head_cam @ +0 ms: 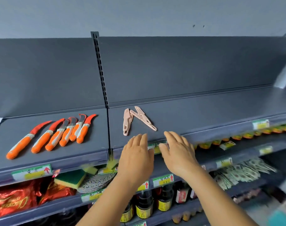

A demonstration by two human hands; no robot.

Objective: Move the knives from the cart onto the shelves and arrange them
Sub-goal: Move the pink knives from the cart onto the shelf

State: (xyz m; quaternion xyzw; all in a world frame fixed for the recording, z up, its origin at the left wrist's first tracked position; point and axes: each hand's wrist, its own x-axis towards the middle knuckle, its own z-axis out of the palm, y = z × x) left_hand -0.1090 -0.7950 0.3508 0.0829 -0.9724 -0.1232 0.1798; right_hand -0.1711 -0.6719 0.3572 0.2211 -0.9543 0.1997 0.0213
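Observation:
Several orange-handled knives point(60, 132) with curved red blades lie in a row on the left section of the dark grey top shelf point(204, 111). On the right section lie three small pink sheathed knives point(137, 119), one straight and two crossed in a V. My left hand point(136, 154) and my right hand point(176, 150) hover side by side at the shelf's front edge, just below the pink knives. Both have straight fingers and hold nothing. The cart is out of view.
A slotted upright post point(100, 70) divides the shelf sections. Price tags point(31, 172) line the shelf edges. Lower shelves hold red snack bags point(13, 199), green-yellow sponges point(70, 177), dark sauce bottles point(165, 198) and packets point(237, 173). The shelf right of the pink knives is bare.

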